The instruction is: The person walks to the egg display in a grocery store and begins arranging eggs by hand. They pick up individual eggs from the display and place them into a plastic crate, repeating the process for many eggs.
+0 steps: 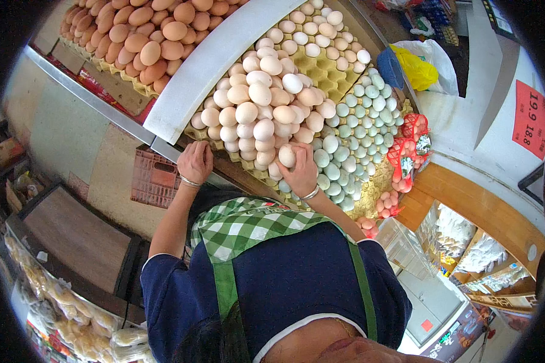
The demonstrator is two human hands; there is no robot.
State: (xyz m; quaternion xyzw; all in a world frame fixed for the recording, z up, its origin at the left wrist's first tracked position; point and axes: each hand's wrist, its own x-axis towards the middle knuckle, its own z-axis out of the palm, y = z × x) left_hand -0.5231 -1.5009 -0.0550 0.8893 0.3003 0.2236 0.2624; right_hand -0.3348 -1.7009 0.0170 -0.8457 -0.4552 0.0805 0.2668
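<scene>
My right hand (pixel 302 170) has thumb and fingers around a pale cream egg (pixel 287 155) at the near side of a heaped pile of cream eggs (pixel 260 94). This pile rises in several layers from a pulp egg tray (pixel 250 165). At the near left corner of the tray, my left hand (pixel 195 161) rests by the counter edge with its fingers curled. Its fingertips are hidden, so whether it grips the tray edge does not show. Pale green-blue eggs (pixel 340 153) lie to the right of my right hand.
A white divider (pixel 227 50) separates the cream eggs from piled brown eggs (pixel 150 53). Beyond the heap, a yellowish tray (pixel 320 68) shows bare cups. Red net bags of eggs (pixel 402 149) line the right edge. A plastic crate (pixel 155 174) stands on the floor at left.
</scene>
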